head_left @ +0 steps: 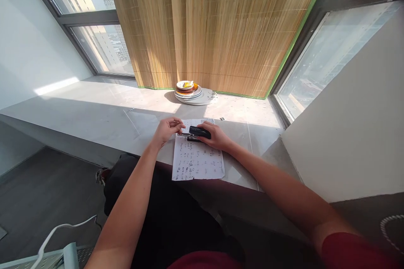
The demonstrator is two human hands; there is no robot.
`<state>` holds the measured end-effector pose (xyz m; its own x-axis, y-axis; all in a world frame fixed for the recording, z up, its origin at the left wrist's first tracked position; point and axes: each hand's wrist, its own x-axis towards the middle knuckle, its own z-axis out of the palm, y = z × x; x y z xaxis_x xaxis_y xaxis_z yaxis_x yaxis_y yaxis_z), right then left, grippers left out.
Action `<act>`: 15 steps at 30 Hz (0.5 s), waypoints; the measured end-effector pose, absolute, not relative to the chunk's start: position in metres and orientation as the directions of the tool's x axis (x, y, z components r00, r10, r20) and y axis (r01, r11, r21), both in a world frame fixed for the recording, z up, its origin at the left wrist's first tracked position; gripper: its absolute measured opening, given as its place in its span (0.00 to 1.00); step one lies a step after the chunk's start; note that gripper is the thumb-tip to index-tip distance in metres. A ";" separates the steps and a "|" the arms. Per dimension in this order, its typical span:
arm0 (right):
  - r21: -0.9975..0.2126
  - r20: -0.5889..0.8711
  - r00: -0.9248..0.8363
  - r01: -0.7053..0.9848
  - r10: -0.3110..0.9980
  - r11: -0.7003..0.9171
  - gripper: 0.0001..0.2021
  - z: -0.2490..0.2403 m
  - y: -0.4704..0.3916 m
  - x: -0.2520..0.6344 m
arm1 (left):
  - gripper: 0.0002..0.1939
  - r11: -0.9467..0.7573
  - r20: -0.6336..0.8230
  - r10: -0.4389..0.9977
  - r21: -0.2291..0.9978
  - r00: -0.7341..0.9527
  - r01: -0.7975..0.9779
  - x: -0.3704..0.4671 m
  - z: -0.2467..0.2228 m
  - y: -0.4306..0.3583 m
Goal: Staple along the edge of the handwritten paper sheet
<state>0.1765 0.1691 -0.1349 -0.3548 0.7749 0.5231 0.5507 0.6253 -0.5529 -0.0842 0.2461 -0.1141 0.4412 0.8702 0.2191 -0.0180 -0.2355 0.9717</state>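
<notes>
Grasped in the right hand [216, 135] is a black stapler [200, 132], with the fingers and thumb closed around its rear end. The stapler is held above the upper part of a sheet of paper [198, 162], between the two hands. Its long axis is laid roughly crosswise, from the right hand toward the left, and its front end is pointed at the left hand [168, 131]. The black top cover is raised slightly from the metal magazine [184, 134], which is extended leftward beneath it, and part of the black base [192, 138] is seen lower down.

The left hand's thumb and fingertips are brought close together at the tip of the magazine; whether anything is pinched between them cannot be told.

The paper, covered in rows of dark handwriting, is laid on the pale ledge [94, 111], and its lower edge is reached out past the ledge's near edge. Beyond the hands, a stack of plates [188, 97] is set on the ledge in front of a bamboo blind [217, 33], by which part of the window is covered.
</notes>
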 end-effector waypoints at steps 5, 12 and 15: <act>-0.568 0.517 -0.348 0.544 0.782 0.617 0.14 -0.135 0.169 0.177 | 0.34 -0.180 0.178 0.904 0.983 0.388 -0.030 -0.087 -0.117 0.243; -0.581 0.504 -0.356 0.534 0.787 0.614 0.14 -0.132 0.168 0.177 | 0.34 -0.097 0.073 0.879 0.995 0.472 0.027 -0.098 -0.123 0.240; -0.580 0.507 -0.351 0.537 0.787 0.613 0.13 -0.133 0.169 0.177 | 0.35 -0.043 0.036 0.872 0.999 0.489 0.002 -0.099 -0.121 0.240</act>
<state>0.1767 0.1686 -0.1327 -0.3507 0.7873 0.5071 0.5367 0.6127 -0.5802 -0.0989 0.2399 -0.1214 0.4889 0.8716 0.0360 0.0025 -0.0427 0.9991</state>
